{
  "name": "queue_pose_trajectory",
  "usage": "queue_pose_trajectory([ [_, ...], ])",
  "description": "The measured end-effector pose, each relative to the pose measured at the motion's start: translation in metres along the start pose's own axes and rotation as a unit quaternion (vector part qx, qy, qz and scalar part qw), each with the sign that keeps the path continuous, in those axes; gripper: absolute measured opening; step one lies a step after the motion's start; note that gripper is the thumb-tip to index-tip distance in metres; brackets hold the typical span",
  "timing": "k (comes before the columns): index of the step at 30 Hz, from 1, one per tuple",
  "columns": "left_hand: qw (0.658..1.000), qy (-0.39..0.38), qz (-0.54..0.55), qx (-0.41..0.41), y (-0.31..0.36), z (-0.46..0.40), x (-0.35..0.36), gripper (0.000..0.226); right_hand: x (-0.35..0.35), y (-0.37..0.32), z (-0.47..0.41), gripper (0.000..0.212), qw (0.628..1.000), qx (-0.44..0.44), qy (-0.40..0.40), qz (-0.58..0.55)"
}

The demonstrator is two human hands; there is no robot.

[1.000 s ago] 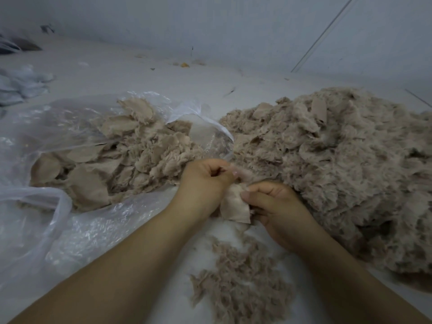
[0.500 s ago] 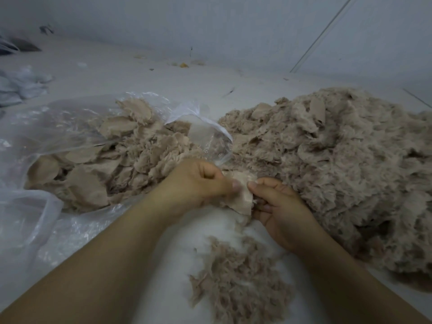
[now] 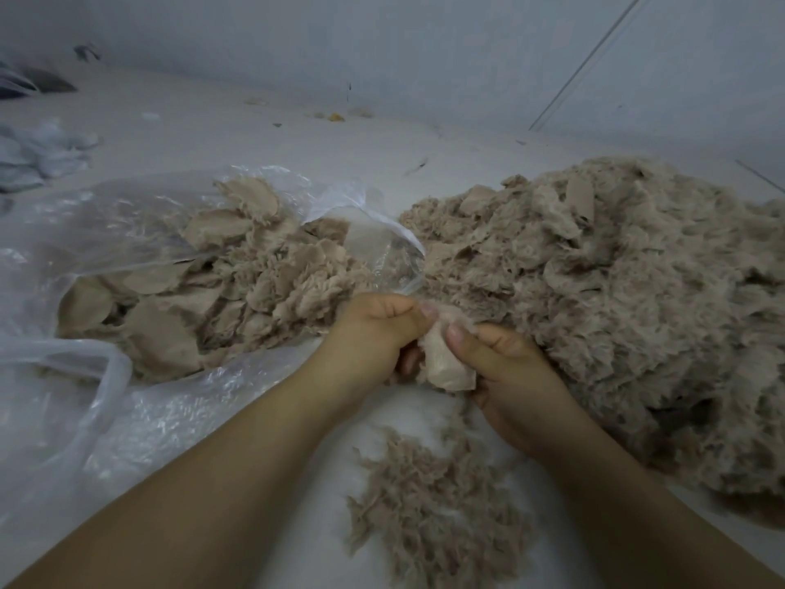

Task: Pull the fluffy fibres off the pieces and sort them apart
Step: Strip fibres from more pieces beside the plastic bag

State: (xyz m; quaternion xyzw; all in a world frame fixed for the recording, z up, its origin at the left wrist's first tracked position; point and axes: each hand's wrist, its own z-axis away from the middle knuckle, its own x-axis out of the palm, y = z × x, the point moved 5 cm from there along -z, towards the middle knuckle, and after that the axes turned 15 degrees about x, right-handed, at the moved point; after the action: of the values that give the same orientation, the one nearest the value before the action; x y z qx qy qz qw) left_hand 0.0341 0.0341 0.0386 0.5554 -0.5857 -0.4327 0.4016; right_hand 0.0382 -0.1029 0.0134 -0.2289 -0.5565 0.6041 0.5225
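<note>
A small beige fabric piece [image 3: 446,363] with a fluffy top edge is held between both hands at the centre. My left hand [image 3: 374,333] pinches its upper edge with curled fingers. My right hand [image 3: 505,371] grips the piece from the right, thumb pressed on its face. A big heap of fluffy beige pieces [image 3: 616,299] lies to the right. A clear plastic bag [image 3: 127,231] on the left holds several flat beige pieces [image 3: 221,291]. A small pile of loose pulled fibres [image 3: 433,508] lies on the white surface below my hands.
The white work surface [image 3: 272,133] stretches back to a pale wall. Grey-white scraps [image 3: 38,155] lie at the far left edge. Tiny bits of debris [image 3: 335,116] sit near the wall. The bag's handle loop [image 3: 106,371] lies at the near left.
Both hands have shifted a little and re-gripped the piece; it now hangs more upright between the thumbs. The heaps and the bag have not moved.
</note>
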Motion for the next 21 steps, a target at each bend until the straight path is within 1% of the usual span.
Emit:
queue_pose_trajectory([
  [2, 0.998, 0.067, -0.006, 0.002, 0.0, -0.004, -0.011, 0.042, 0.001, 0.0, 0.0, 0.027, 0.999, 0.016, 0.008, -0.041],
  [3, 0.996, 0.087, -0.018, 0.006, 0.001, -0.006, -0.018, 0.043, 0.0, 0.001, -0.001, 0.028, 0.998, 0.026, 0.017, -0.062],
  [4, 0.996, 0.087, -0.029, 0.005, 0.001, -0.008, -0.023, 0.042, -0.003, 0.001, -0.002, 0.028, 0.996, 0.031, 0.03, -0.075],
  [5, 0.997, 0.064, -0.036, -0.002, 0.001, -0.008, -0.024, 0.041, -0.003, 0.0, -0.001, 0.027, 0.995, 0.034, 0.041, -0.079],
  [8, 0.997, -0.056, -0.039, -0.04, -0.001, 0.001, -0.009, 0.037, -0.003, 0.0, -0.001, 0.029, 0.997, 0.03, 0.044, -0.051],
  [10, 0.992, -0.099, -0.065, -0.032, -0.001, 0.004, 0.002, 0.044, -0.001, -0.001, 0.001, 0.03, 0.998, 0.03, 0.03, -0.041],
  [12, 0.992, -0.099, -0.078, -0.014, 0.001, 0.003, 0.004, 0.04, 0.0, -0.001, 0.001, 0.031, 0.998, 0.031, 0.017, -0.046],
  [13, 0.994, -0.089, -0.068, -0.014, 0.002, 0.002, 0.001, 0.039, 0.0, -0.001, 0.001, 0.03, 0.998, 0.029, 0.016, -0.048],
  [17, 0.999, -0.014, -0.018, -0.023, 0.003, -0.002, -0.014, 0.045, 0.002, 0.001, 0.001, 0.025, 0.997, 0.023, 0.023, -0.063],
  [19, 1.0, -0.009, 0.004, -0.028, 0.001, -0.003, -0.014, 0.044, 0.002, 0.001, 0.0, 0.024, 0.997, 0.025, 0.018, -0.069],
  [21, 0.999, -0.026, 0.017, -0.025, 0.002, -0.002, -0.011, 0.043, 0.001, 0.001, 0.0, 0.025, 0.997, 0.025, 0.015, -0.067],
])
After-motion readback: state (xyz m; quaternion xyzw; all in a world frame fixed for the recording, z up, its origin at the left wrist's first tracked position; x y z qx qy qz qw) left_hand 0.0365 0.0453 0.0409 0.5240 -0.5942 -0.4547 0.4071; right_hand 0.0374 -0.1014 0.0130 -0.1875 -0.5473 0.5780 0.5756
